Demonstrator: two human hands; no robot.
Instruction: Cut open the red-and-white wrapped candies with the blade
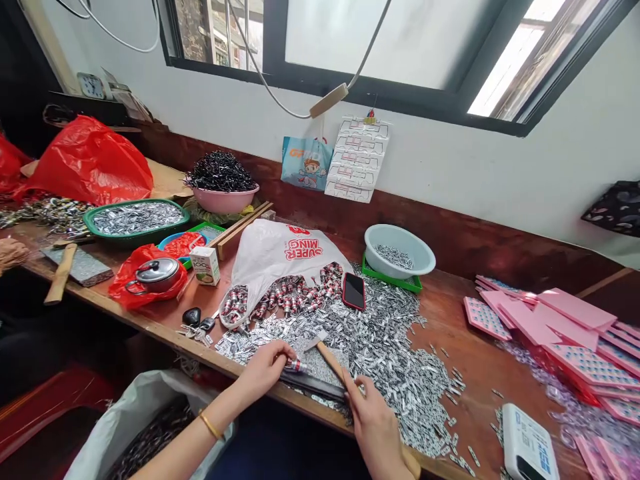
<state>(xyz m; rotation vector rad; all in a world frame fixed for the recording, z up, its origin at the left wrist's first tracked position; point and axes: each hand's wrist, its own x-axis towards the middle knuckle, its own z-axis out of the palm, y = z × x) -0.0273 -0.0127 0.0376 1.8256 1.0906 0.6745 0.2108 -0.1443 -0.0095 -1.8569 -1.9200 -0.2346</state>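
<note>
Pinching a small silvery cylinder [299,365] against the grey stone slab [320,363] with your left hand [265,368], you close your right hand [373,423] round the wooden-handled hammer [325,352] lying over that slab, beside glinting metal clips [395,360].

A red phone [354,291] lies on silver bits beside a white bag [280,257]. Behind it sits a pale bowl [399,249]; pink cards [560,327] are stacked far right. Keys [196,323], a carton [205,265] and a small pot [154,274] lie left on the surface [450,313].
</note>
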